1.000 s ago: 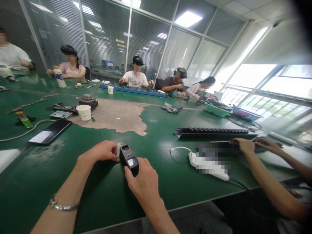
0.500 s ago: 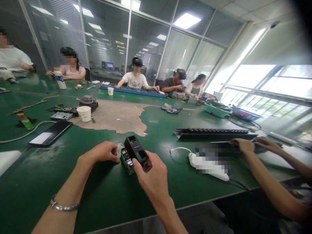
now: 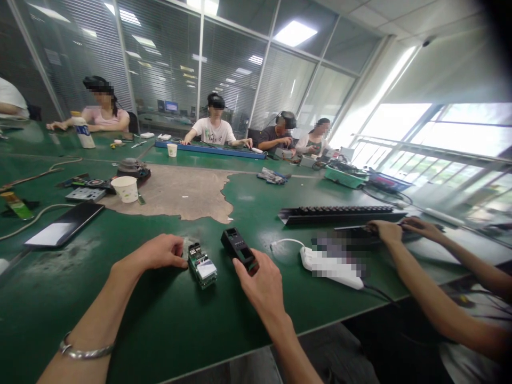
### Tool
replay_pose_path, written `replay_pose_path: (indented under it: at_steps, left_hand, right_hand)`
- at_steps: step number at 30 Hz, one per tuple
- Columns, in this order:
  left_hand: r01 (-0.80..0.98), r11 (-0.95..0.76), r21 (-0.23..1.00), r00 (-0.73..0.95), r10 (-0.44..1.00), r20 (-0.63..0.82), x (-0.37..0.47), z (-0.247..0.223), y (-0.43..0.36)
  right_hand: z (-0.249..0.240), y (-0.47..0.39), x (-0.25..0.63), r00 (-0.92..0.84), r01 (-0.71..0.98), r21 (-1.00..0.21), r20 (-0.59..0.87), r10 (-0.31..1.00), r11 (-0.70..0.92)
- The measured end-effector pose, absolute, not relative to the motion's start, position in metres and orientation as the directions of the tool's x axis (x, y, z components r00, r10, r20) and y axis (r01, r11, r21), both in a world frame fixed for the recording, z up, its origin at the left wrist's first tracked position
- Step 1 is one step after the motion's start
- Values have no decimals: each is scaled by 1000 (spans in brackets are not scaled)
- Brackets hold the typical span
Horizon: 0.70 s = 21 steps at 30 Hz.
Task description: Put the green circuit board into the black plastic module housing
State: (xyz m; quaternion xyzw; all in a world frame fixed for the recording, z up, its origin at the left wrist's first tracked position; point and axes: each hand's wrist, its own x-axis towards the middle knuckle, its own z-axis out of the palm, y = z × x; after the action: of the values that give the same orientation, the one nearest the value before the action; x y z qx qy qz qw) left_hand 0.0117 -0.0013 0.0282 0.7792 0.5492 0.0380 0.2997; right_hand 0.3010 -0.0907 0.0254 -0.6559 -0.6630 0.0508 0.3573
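Observation:
A green circuit board assembly (image 3: 203,268) with a white label-like part lies in front of me on the green table. My left hand (image 3: 166,253) is at its left edge, fingers curled and pressed together around something clear and too small to make out. To the right of the board, my right hand (image 3: 262,277) grips a black rectangular plastic housing (image 3: 238,246) with openings in its face. The housing is tilted and stands apart from the board. A silver bracelet is on my left wrist.
A paper cup (image 3: 125,189) stands on a brown patch (image 3: 184,192), near a black phone (image 3: 66,225). A white power strip (image 3: 332,268) lies right, beside another person's hands (image 3: 386,232) at black parts. A black rail (image 3: 340,214) lies beyond. Several people sit across the table.
The black housing in my right hand has moved away to the right from above the circuit board, which now shows fully. The view has shifted slightly to the right.

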Motion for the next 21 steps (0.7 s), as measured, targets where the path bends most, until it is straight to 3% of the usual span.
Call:
replay_pose_path:
  at_steps: [12, 21]
  left_hand:
    - [848, -246, 469, 384, 896, -224, 13, 27, 0]
    - [844, -253, 474, 387, 898, -210, 13, 28, -3]
  right_hand:
    - [13, -91, 303, 85, 881, -461, 379, 922, 109]
    - [53, -101, 276, 61, 729, -632, 443, 895, 263]
